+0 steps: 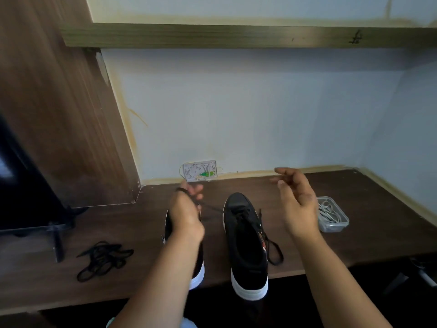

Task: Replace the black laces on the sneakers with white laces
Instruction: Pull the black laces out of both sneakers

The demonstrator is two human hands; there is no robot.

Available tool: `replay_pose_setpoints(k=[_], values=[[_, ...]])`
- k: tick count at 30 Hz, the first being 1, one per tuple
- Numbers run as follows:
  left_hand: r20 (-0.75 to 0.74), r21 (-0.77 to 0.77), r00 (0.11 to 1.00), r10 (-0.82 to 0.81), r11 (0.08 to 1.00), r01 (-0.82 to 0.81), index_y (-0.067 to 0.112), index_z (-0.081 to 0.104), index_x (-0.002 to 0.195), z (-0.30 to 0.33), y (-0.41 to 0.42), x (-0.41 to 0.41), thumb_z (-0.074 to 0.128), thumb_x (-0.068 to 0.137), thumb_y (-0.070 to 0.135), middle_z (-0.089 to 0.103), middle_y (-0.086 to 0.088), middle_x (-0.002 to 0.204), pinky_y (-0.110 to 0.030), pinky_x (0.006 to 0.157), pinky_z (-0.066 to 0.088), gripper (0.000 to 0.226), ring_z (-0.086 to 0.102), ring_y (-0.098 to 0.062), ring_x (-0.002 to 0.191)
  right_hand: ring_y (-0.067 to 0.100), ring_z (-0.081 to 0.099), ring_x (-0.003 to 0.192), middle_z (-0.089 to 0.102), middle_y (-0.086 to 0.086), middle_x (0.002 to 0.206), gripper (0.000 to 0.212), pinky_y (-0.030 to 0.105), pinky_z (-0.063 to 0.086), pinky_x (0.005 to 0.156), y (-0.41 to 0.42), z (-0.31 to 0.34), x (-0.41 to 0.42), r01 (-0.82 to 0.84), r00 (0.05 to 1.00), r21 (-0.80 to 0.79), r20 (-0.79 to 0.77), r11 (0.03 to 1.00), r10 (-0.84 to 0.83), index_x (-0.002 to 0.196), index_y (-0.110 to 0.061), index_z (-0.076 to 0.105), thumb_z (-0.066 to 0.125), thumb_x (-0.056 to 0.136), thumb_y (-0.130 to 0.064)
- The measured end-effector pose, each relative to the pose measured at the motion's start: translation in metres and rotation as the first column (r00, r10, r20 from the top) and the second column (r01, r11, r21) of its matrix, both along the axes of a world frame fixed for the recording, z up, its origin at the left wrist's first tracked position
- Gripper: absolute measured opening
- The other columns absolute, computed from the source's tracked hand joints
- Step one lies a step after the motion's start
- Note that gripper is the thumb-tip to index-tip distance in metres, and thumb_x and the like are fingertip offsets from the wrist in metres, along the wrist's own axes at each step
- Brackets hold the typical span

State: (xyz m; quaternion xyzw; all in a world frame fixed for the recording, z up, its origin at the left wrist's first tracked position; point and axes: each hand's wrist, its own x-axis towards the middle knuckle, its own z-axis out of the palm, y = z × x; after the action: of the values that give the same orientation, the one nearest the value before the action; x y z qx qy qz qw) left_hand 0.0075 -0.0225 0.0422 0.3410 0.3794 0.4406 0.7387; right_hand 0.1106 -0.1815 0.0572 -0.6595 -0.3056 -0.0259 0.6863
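Observation:
Two black sneakers with white soles stand on the dark wooden desk, heels toward me. The right sneaker still carries a black lace, one end looping down its right side. My left hand grips the other end of that lace, which stretches taut from the shoe's front eyelets. It hides most of the left sneaker. My right hand hovers above the desk to the right of the shoe, fingers loosely curled, holding nothing. White laces lie in a clear plastic container.
A loose black lace lies in a heap on the desk at the left. A dark screen on a stand is at far left. A small white wall box sits at the desk's back edge. A shelf runs overhead.

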Motion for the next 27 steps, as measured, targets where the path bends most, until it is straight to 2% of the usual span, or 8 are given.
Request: replay_pose_setpoints(k=[4,8,10,13,16,19,24,27], values=[[-0.158,0.104,0.947,0.279,0.959,-0.265,0.02,0.053,0.08,0.002,0.042,-0.028,0.045,0.087,0.003,0.059,0.001,0.08,-0.025,0.06,0.039,0.02,0.049,-0.016,0.068,0.009,0.063,0.087,0.064,-0.012,0.086,0.013,0.01,0.039,0.061,-0.004,-0.03,0.023,0.012,1.0,-0.636,-0.013,0.772,-0.027,0.095,-0.025,0.065,0.067,0.088,-0.035],[-0.678,0.365,0.706,0.204,0.927,0.083,0.019,0.053,0.12,-0.026,0.053,-0.036,0.051,0.077,-0.004,0.055,-0.002,0.118,-0.035,0.092,0.044,0.049,0.051,-0.025,0.112,0.0,0.056,0.075,0.061,-0.012,0.084,0.035,0.006,0.038,0.057,0.007,-0.049,0.017,-0.1,0.993,-0.804,-0.044,0.586,0.109,0.097,-0.022,0.066,0.081,0.073,-0.042],[-0.771,0.48,0.597,0.221,0.818,0.316,0.026,0.057,0.119,-0.028,0.04,-0.029,0.049,0.074,-0.005,0.053,0.001,0.124,-0.038,0.101,0.04,0.055,0.044,-0.027,0.122,-0.001,0.054,0.071,0.059,-0.011,0.082,0.03,0.005,0.036,0.052,0.011,-0.051,0.015,-0.073,0.996,-0.822,-0.026,0.565,0.091,0.102,-0.017,0.068,0.076,0.076,-0.029],[-0.714,0.648,0.678,0.173,0.531,0.547,0.031,0.063,0.102,-0.029,0.003,-0.007,0.052,0.073,-0.002,0.058,0.012,0.106,-0.038,0.097,0.043,0.045,0.052,-0.019,0.111,0.008,0.057,0.078,0.06,-0.005,0.088,0.033,0.015,0.042,0.061,0.013,-0.053,0.015,-0.07,0.997,-0.803,-0.061,0.592,0.035,0.112,-0.017,0.065,0.068,0.079,-0.022],[-0.673,0.715,0.735,0.081,0.322,0.62,0.027,0.066,0.093,-0.039,-0.037,0.014,0.062,0.074,0.008,0.066,0.014,0.09,-0.033,0.088,0.048,0.027,0.057,-0.009,0.094,0.012,0.055,0.086,0.061,-0.001,0.092,0.034,0.021,0.04,0.07,0.011,-0.053,0.016,-0.072,0.997,-0.797,-0.079,0.6,0.014,0.116,-0.018,0.06,0.065,0.082,-0.021],[-0.688,0.72,0.678,0.257,0.131,0.681,0.021,0.067,0.096,-0.059,-0.053,0.026,0.07,0.074,0.012,0.069,0.006,0.087,-0.036,0.08,0.05,0.025,0.059,-0.018,0.092,0.014,0.057,0.088,0.067,0.001,0.093,0.031,0.021,0.039,0.06,0.01,-0.057,0.019,-0.102,0.993,-0.781,-0.114,0.616,0.021,0.114,-0.018,0.059,0.063,0.083,-0.021],[-0.682,0.691,0.586,0.437,0.123,0.712,0.016,0.059,0.065,-0.073,-0.048,0.036,0.079,0.049,-0.002,0.054,0.002,0.052,-0.032,0.043,0.047,0.032,0.052,-0.022,0.056,0.013,0.062,0.078,0.068,0.001,0.082,0.03,0.022,0.044,0.06,0.009,-0.063,0.023,-0.14,0.987,-0.732,-0.153,0.667,0.04,0.11,-0.022,0.057,0.063,0.082,-0.014],[-0.671,0.703,0.59,0.449,0.133,0.699,0.016,0.057,0.061,-0.079,-0.047,0.043,0.075,0.058,0.004,0.053,0.004,0.053,-0.033,0.046,0.045,0.022,0.048,-0.022,0.06,0.014,0.063,0.072,0.067,0.0,0.074,0.029,0.03,0.052,0.067,0.008,-0.065,0.026,-0.148,0.982,-0.707,-0.189,0.692,0.018,0.106,-0.024,0.056,0.065,0.081,-0.012]])
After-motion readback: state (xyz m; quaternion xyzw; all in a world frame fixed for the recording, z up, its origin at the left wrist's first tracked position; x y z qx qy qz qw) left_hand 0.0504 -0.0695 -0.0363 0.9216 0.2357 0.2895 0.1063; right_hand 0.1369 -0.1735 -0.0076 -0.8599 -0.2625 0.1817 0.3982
